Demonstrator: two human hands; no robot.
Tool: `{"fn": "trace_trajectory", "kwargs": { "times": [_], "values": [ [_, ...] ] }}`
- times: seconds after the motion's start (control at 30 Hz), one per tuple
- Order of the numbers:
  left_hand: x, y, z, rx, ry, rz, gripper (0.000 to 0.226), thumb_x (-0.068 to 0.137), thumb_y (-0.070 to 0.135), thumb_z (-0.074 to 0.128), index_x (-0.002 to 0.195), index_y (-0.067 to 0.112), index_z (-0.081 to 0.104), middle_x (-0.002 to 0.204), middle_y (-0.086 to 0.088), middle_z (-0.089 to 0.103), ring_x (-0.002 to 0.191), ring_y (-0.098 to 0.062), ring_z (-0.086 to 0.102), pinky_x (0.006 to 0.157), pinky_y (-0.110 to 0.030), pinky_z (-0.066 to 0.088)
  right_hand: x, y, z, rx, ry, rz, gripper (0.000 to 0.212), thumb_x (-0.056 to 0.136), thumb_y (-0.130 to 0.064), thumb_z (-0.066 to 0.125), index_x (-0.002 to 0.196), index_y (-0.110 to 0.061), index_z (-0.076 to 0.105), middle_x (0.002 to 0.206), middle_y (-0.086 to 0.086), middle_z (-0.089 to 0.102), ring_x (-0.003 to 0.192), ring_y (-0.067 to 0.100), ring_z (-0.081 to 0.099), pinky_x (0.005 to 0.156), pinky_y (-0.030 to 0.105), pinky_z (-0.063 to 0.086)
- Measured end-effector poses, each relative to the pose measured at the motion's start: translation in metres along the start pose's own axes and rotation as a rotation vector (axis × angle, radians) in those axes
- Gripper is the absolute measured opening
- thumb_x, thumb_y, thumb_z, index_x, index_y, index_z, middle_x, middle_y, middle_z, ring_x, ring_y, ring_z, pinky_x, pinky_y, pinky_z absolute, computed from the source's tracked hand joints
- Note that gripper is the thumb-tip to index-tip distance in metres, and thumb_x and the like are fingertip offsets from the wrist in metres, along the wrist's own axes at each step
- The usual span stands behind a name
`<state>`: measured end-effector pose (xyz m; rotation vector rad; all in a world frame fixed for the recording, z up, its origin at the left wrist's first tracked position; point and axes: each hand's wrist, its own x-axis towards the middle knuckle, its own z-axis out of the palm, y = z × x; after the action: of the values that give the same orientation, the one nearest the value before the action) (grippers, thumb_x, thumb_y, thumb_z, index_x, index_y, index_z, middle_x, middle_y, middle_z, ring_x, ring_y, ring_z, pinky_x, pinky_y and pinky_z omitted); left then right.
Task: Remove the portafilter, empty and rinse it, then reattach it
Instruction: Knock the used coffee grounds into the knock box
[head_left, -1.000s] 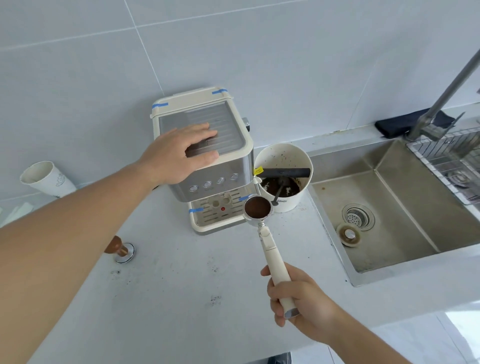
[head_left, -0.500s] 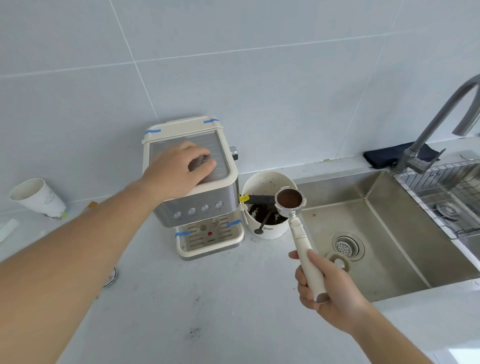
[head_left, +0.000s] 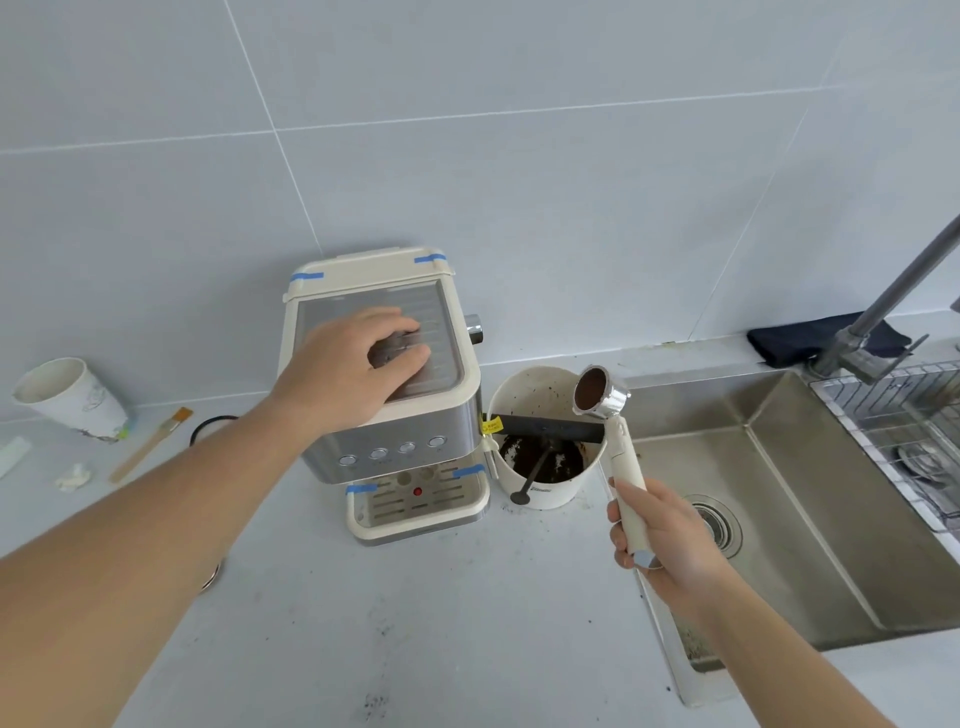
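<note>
My right hand (head_left: 662, 530) grips the cream handle of the portafilter (head_left: 618, 447). Its metal basket, packed with dark used grounds, is tilted toward the left above the right rim of the white knock box (head_left: 545, 496). The knock box has a black bar across it and dark grounds inside. My left hand (head_left: 353, 364) rests flat on top of the cream and steel espresso machine (head_left: 395, 452), fingers spread, holding nothing.
A steel sink (head_left: 779, 499) with a drain lies to the right, with a faucet (head_left: 883, 306) and a dish rack (head_left: 914, 431) at its far side. A dark cloth (head_left: 810, 338) lies behind. A paper cup (head_left: 67, 400) and a brush (head_left: 150, 444) sit at the left.
My right hand has carried the portafilter from in front of the machine up and right, over the knock box, and tilted its basket. My left hand stays on the machine top.
</note>
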<state>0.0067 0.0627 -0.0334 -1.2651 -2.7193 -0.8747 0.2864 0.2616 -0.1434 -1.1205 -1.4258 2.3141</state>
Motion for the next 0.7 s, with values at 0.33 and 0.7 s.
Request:
{"fn": "trace_trajectory", "kwargs": {
  "times": [0.33,0.7],
  "values": [
    [0.000,0.000,0.000,-0.008,0.001,-0.013,0.048,0.081,0.062,0.049,0.117,0.035,0.065,0.130,0.019,0.057,0.116,-0.007,0.054,0.096,-0.026,0.039,0.032,-0.005,-0.005,-0.489,0.230,-0.297,0.019,0.086,-0.025,0.058,0.104,-0.027,0.064,0.066,-0.003,0.064,0.042,0.013,0.058,0.041,0.024,0.049],
    [0.000,0.001,0.001,-0.012,0.003,-0.013,0.047,0.081,0.062,0.049,0.117,0.036,0.065,0.130,0.019,0.058,0.117,-0.006,0.054,0.096,-0.027,0.039,0.045,0.006,0.004,-1.152,0.305,-0.456,0.018,0.090,-0.027,0.057,0.105,-0.021,0.048,0.066,-0.002,0.056,0.057,0.021,0.054,0.046,0.030,0.032]
  ]
}}
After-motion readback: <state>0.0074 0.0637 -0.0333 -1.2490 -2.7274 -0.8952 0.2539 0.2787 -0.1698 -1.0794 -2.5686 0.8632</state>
